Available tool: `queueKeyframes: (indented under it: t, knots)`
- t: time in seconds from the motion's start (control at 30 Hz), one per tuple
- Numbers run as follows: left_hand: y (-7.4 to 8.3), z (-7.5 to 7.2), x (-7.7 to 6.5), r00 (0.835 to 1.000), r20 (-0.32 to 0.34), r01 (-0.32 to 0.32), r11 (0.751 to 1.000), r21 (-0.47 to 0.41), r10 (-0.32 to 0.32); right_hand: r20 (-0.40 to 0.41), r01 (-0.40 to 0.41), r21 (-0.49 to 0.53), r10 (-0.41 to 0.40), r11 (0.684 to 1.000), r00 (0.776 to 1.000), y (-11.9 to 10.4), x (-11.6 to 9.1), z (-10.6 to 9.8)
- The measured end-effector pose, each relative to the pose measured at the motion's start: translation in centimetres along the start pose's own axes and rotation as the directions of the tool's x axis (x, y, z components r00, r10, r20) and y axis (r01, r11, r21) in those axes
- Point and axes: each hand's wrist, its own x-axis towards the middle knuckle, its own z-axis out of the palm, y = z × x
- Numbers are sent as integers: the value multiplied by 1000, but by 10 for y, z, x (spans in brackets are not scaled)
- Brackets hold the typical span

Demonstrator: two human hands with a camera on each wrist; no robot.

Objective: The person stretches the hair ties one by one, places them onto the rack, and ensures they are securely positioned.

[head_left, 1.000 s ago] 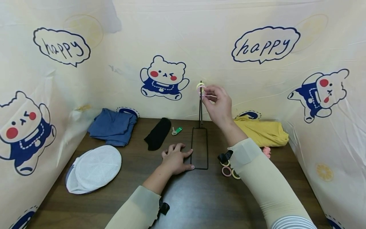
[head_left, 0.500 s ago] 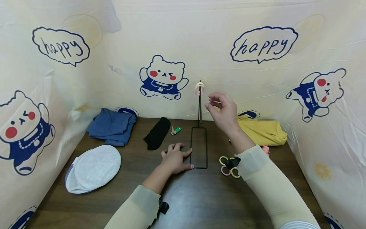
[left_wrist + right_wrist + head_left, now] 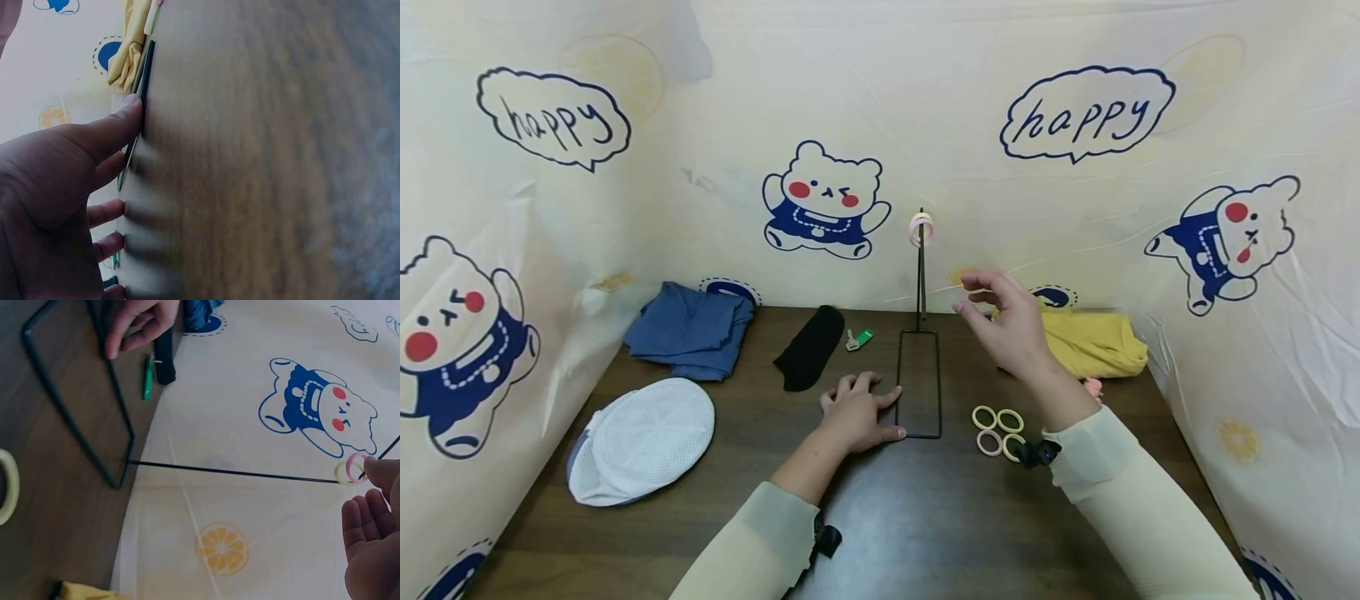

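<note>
A black wire stand (image 3: 921, 287) has a flat rectangular base on the table and a tall upright. My left hand (image 3: 857, 417) presses the base's left side with thumb and forefinger, its other fingers spread on the wood. Near the top of the upright hang a pink ring (image 3: 349, 464) and a pale yellow ring (image 3: 338, 473). To the right of the upright and lower than the hung rings, my right hand (image 3: 1013, 329) is in the air, fingers loosely bent, holding nothing. Several loose rings lie right of the base, one pink (image 3: 978, 443), the others yellow (image 3: 974, 417).
Leftward lie a black sock (image 3: 810, 348), a key with a green tag (image 3: 862, 338), folded blue cloth (image 3: 692, 329) and a white cap (image 3: 643, 442). Behind the right arm are yellow cloth (image 3: 1097, 342) and a partly hidden pink item (image 3: 1093, 387). A printed curtain (image 3: 715, 200) encloses the table.
My right hand has let go of the pink ring, which now hangs on the stand, and has drawn back right and down. The left hand stays on the base.
</note>
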Motion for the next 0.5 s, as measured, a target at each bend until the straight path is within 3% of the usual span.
queueKeyframes:
  t: [0.2,0.5]
  knots:
    - [0,-2,0,1000,6,3,1000,8,-3,49,3,-54,0,999,999,29,-20,-12]
    - [-1,1,3,1000,16,0,1000,7,0,128,-23,-132,40,991,991,46,-59,-25]
